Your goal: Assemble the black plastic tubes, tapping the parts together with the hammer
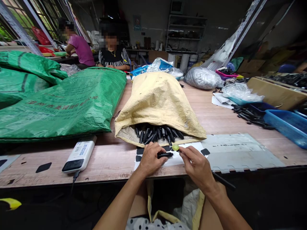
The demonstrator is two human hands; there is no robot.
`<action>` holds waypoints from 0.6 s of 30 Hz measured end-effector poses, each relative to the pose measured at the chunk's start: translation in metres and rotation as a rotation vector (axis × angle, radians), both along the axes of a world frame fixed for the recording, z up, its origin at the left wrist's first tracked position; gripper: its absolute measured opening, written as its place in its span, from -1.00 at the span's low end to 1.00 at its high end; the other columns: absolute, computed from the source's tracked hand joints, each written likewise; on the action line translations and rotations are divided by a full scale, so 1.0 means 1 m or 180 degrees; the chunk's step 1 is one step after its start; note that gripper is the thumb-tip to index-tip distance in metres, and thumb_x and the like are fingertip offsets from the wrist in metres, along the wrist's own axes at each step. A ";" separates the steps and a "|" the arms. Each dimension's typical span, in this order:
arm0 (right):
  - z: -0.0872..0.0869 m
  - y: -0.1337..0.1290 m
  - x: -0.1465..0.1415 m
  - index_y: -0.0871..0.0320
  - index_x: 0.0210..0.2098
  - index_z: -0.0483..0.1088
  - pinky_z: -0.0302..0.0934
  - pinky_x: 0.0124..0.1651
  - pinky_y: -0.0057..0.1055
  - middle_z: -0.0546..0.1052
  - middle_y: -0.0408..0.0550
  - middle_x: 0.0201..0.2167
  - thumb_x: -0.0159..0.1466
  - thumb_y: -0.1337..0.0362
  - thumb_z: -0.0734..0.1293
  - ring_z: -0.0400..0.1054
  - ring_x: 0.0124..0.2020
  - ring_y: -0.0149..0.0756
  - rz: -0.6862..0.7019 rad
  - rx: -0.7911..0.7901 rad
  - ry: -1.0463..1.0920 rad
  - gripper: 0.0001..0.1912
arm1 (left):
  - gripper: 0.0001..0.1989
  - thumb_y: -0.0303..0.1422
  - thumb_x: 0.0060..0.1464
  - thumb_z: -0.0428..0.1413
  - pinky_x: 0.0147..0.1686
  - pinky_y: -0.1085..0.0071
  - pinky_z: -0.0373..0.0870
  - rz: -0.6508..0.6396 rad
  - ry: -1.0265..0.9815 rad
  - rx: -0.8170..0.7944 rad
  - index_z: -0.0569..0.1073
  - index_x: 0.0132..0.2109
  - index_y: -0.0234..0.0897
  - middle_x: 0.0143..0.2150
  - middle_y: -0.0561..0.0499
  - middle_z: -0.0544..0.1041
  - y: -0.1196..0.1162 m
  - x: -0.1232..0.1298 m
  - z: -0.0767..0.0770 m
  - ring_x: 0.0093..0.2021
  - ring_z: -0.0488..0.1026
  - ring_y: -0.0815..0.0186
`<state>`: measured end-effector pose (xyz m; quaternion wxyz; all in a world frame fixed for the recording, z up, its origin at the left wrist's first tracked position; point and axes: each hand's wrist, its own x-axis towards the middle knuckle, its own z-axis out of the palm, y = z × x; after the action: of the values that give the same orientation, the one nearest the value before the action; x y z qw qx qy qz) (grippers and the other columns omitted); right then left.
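Lying under the fingers of my left hand (153,157) is a short black marker-like tube (165,154), gripped between thumb and fingers, pointing right. My right hand (198,166) pinches a thin dark stick (224,180), whose back end sticks out behind the wrist. A small round yellow-green piece (175,147) shows at my right fingertips, in line with the stick; whether it is fixed to it I cannot tell. Just beyond both hands, a cream woven sack (158,99) lies with its mouth toward me. Many similar black tubes (155,133) fill its opening.
A white sheet with black patches (176,159) lies under my hands. At left are a green woven sack (72,99) and a white power bank (80,154) with a cable. A grey mat (240,150) and a blue tray (287,124) are right. Two people sit beyond the table.
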<state>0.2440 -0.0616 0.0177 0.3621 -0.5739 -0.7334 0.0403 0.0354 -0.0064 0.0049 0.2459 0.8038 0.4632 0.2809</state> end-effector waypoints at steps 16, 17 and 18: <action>-0.028 0.028 0.049 0.05 -0.08 0.51 0.24 -0.07 -0.27 0.52 -0.06 -0.23 0.33 0.34 0.28 0.36 -0.16 -0.20 -0.0070 0.0080 -0.0473 -0.78 | -0.84 -0.45 -0.04 0.26 -0.09 0.25 0.19 -0.0003 -0.0049 -0.0090 0.51 -0.25 -0.18 -0.26 0.07 0.50 0.001 -0.001 0.002 -0.16 0.35 0.21; -0.028 0.028 0.048 0.05 -0.08 0.51 0.24 -0.07 -0.27 0.52 -0.05 -0.23 0.33 0.34 0.27 0.35 -0.16 -0.20 -0.0088 0.0082 -0.0498 -0.77 | -0.84 -0.45 -0.03 0.26 -0.09 0.25 0.19 -0.0002 -0.0044 -0.0090 0.51 -0.25 -0.19 -0.27 0.07 0.50 0.001 -0.001 0.002 -0.17 0.35 0.21; -0.028 0.027 0.048 0.06 -0.07 0.50 0.23 -0.06 -0.27 0.52 -0.05 -0.23 0.33 0.34 0.27 0.35 -0.16 -0.19 -0.0108 0.0084 -0.0518 -0.77 | -0.84 -0.45 -0.03 0.26 -0.09 0.25 0.19 0.0003 -0.0036 -0.0087 0.50 -0.25 -0.19 -0.27 0.07 0.50 0.001 -0.001 0.002 -0.17 0.35 0.21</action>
<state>0.2919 -0.0341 -0.0100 0.3094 -0.5829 -0.7510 -0.0223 0.0346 -0.0056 0.0066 0.2594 0.7985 0.4660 0.2791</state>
